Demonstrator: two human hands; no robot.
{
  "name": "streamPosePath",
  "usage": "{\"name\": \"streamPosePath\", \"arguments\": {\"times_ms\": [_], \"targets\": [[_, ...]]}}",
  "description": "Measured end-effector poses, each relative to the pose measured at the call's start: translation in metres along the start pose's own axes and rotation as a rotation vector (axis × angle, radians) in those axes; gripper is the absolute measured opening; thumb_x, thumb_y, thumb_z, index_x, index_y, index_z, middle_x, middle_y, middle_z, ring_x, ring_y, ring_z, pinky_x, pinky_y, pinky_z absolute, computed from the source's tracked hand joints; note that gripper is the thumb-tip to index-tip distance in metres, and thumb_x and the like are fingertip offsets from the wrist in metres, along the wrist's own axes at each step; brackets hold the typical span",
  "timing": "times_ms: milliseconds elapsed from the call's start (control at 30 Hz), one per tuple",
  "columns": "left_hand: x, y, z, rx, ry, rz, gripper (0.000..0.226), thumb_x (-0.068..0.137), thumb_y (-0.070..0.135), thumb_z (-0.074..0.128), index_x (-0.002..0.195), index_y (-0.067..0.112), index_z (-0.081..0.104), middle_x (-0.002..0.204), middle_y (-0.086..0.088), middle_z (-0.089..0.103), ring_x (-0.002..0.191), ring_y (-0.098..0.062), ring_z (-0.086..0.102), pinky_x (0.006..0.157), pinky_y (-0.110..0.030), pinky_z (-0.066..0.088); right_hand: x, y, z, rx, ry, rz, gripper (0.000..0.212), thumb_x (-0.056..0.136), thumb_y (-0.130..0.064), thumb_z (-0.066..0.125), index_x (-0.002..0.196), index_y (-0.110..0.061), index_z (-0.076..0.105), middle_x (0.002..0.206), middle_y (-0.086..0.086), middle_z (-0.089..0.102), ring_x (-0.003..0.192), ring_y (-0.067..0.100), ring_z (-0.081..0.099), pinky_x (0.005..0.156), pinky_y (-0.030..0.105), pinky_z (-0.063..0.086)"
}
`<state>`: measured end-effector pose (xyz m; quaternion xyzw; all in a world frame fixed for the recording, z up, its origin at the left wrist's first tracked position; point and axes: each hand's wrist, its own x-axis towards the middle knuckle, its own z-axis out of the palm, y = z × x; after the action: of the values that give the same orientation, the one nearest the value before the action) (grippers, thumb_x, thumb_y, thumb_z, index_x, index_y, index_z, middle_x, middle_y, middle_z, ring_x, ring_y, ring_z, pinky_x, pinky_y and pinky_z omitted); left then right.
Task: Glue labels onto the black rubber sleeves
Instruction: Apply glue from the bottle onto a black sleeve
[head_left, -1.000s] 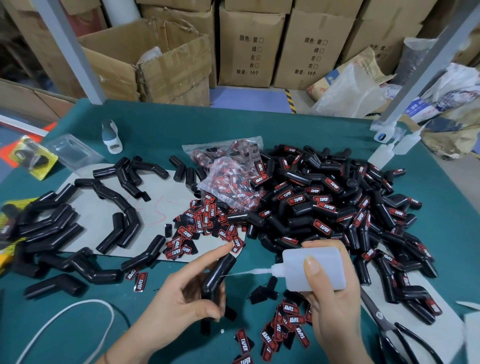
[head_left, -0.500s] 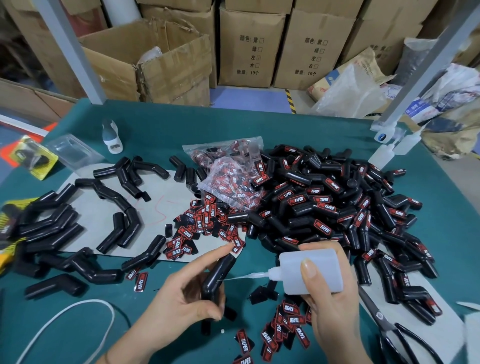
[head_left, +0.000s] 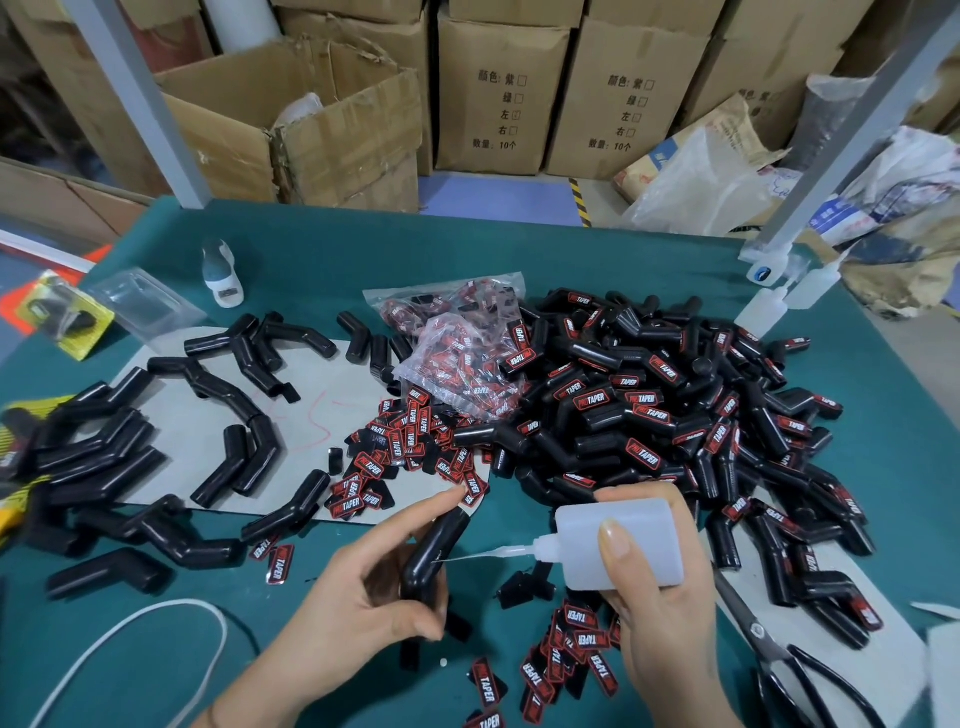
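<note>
Low in the frame's centre, the left hand (head_left: 358, 613) grips a bent black rubber sleeve (head_left: 432, 552) upright. Just right of it, the right hand (head_left: 660, 613) clasps a translucent white plastic glue bottle (head_left: 621, 543), whose thin nozzle now touches the sleeve's side, having edged leftward since earlier.

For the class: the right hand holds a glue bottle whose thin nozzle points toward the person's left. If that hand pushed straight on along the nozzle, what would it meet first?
The bent black sleeve gripped by the left hand. The glue bottle in the right hand has its needle tip at, or nearly at, the sleeve's side; actual contact is unclear.
</note>
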<state>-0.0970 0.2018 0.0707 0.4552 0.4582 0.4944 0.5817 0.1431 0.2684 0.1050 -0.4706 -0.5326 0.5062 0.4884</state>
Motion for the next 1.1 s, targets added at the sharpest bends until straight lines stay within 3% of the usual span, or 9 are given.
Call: {"name": "streamPosePath", "arguments": {"times_ms": [333, 433, 567, 733, 833, 967, 1100], "targets": [[0.0003, 0.0001, 0.0005, -0.029, 0.012, 0.01, 0.088, 0.071, 0.006, 0.084, 0.147, 0.042, 0.057, 0.075, -0.011, 0.067, 0.068, -0.021, 0.062, 0.07, -0.028, 0.053, 0.0009, -0.0002, -0.0005, 0.012, 0.01, 0.001, 0.057, 0.077, -0.073, 0.075, 0.109, -0.027, 0.068, 0.097, 0.004, 0.069, 0.083, 0.029, 0.07, 0.063, 0.036, 0.059], [0.0004, 0.0017, 0.003, -0.082, 0.024, 0.018, 0.089, 0.068, 0.005, 0.09, 0.146, 0.036, 0.06, 0.084, -0.009, 0.067, 0.071, -0.028, 0.068, 0.071, -0.035, 0.058, 0.0013, 0.0008, -0.0004, 0.01, 0.006, 0.01, 0.056, 0.076, -0.074, 0.075, 0.109, -0.028, 0.068, 0.097, 0.004, 0.069, 0.084, 0.03, 0.071, 0.064, 0.038, 0.059], [0.0006, 0.0014, 0.0047, -0.113, 0.03, 0.012, 0.088, 0.067, -0.003, 0.082, 0.144, 0.035, 0.062, 0.09, -0.007, 0.068, 0.074, -0.032, 0.071, 0.07, -0.039, 0.061, 0.0012, 0.0005, -0.0004, 0.013, 0.011, 0.005, 0.057, 0.078, -0.073, 0.075, 0.11, -0.027, 0.067, 0.097, 0.004, 0.069, 0.083, 0.029, 0.071, 0.063, 0.035, 0.059], [0.0016, 0.006, 0.0062, -0.134, 0.03, -0.003, 0.088, 0.067, 0.015, 0.098, 0.145, 0.033, 0.061, 0.09, -0.008, 0.068, 0.075, -0.032, 0.071, 0.071, -0.04, 0.061, 0.0007, 0.0006, -0.0005, 0.014, -0.002, -0.006, 0.051, 0.08, -0.067, 0.074, 0.109, -0.026, 0.068, 0.096, 0.004, 0.068, 0.082, 0.027, 0.07, 0.061, 0.033, 0.058], [0.0016, 0.0039, 0.0059, -0.115, 0.037, 0.007, 0.088, 0.066, 0.002, 0.087, 0.143, 0.035, 0.062, 0.089, -0.007, 0.067, 0.074, -0.032, 0.071, 0.069, -0.039, 0.061, 0.0011, 0.0008, -0.0009, 0.03, 0.001, -0.015, 0.05, 0.08, -0.068, 0.075, 0.107, -0.026, 0.067, 0.095, 0.002, 0.068, 0.081, 0.025, 0.069, 0.062, 0.033, 0.058], [0.0014, 0.0027, 0.0055, -0.1, 0.038, 0.01, 0.087, 0.064, 0.003, 0.084, 0.142, 0.036, 0.063, 0.086, -0.009, 0.068, 0.073, -0.033, 0.07, 0.069, -0.039, 0.06, 0.0002, 0.0028, -0.001, 0.018, -0.021, -0.039, 0.034, 0.082, -0.053, 0.071, 0.106, -0.029, 0.068, 0.094, 0.003, 0.068, 0.08, 0.026, 0.069, 0.06, 0.034, 0.057], [0.0019, 0.0026, 0.0063, -0.115, 0.034, 0.019, 0.087, 0.064, 0.002, 0.083, 0.141, 0.036, 0.063, 0.085, -0.008, 0.068, 0.072, -0.032, 0.07, 0.068, -0.038, 0.06, 0.0007, 0.0035, -0.0022, 0.035, -0.007, -0.036, 0.035, 0.082, -0.051, 0.071, 0.107, -0.028, 0.068, 0.095, 0.003, 0.068, 0.082, 0.028, 0.07, 0.062, 0.036, 0.058]]}}
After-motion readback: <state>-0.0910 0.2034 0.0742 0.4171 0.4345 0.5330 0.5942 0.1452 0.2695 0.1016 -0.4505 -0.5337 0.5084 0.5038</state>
